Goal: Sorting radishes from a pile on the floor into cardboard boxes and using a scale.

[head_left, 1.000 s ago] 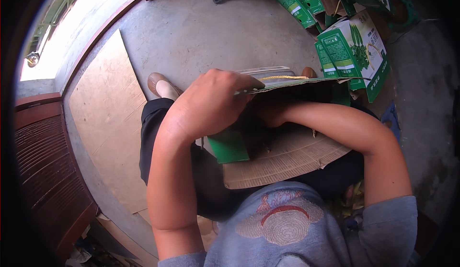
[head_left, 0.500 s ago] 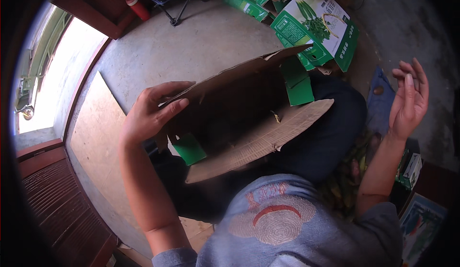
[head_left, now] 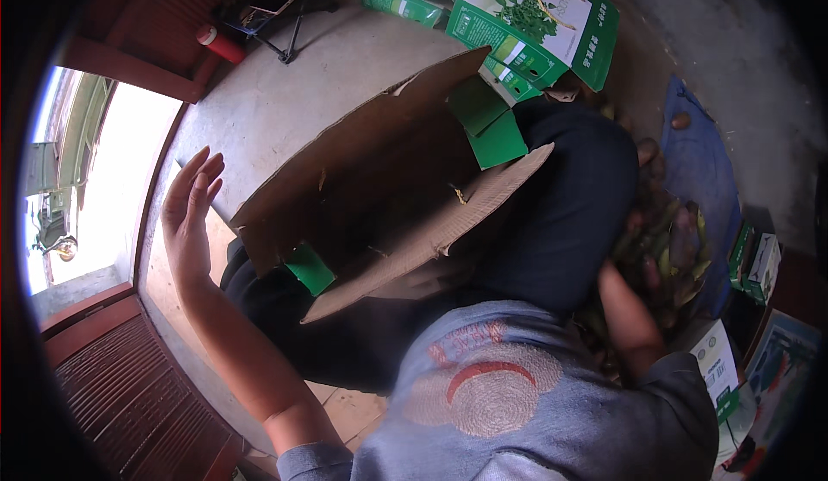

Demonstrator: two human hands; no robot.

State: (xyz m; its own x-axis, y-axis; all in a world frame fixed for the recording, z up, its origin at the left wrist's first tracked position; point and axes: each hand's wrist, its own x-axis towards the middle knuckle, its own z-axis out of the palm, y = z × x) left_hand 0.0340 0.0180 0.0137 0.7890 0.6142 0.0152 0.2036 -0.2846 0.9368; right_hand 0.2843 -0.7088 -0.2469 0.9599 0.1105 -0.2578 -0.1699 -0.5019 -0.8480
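Note:
An opened cardboard box (head_left: pixel 379 278) rests tilted across my lap. Its inside is plain brown, and small green flaps show at both ends. My left hand (head_left: pixel 190 213) is raised just off the box's left end, fingers stretched out and holding nothing. To the right of my leg, my right forearm (head_left: pixel 630 317) reaches down by a heap of purplish-brown and green produce (head_left: pixel 673 248), whose exact kind I cannot make out. The fingers of my right hand are hidden behind my thigh.
A blue sheet (head_left: pixel 703 149) lies under part of the heap, with one brown piece on it. Green-and-white printed cartons (head_left: pixel 539 19) stand ahead, and small boxes (head_left: pixel 755 261) at the right. A red bottle (head_left: pixel 220 44) and a folding stool (head_left: pixel 272 6) are at the far left.
My left hand has let go of the box's edge and moved left. My right hand has dropped from the raised position down beside the produce. The view has shifted to the right.

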